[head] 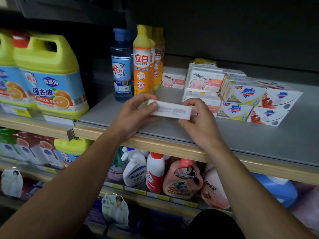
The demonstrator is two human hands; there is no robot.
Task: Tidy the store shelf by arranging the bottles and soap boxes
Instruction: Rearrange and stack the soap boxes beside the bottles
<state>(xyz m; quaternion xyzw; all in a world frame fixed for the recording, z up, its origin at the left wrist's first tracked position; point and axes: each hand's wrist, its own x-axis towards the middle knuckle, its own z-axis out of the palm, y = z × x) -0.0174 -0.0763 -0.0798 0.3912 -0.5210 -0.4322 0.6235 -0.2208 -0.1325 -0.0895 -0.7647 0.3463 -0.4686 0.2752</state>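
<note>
Holding a white rectangular cardboard soap box between both hands above the front half of the grey metal shelf: left hand grips its left end, thumb on the near face and fingers curled over the top; right hand grips its right end with fingers curled round it. Box lies level, long side toward the camera, its printing blurred. At 12 o'clock from the box, upright on the shelf: one clear blue plastic bottle with a blue cap, and just beside it, to the right, a row of orange-and-yellow plastic detergent bottles running toward the back. At 1 o'clock: white soap boxes with a pink animal print, stacked, with one more such box apart toward the bottles. At 3 o'clock: white Safeguard soap boxes with a blue shield mark, stacked two high, touching the animal-print stack. At 9 o'clock, on the neighbouring shelf section: large yellow plastic detergent jugs with blue-and-orange labels. At 6 o'clock, on the lower shelf: a white spray bottle, a white-and-red bottle, a pink jug.
</note>
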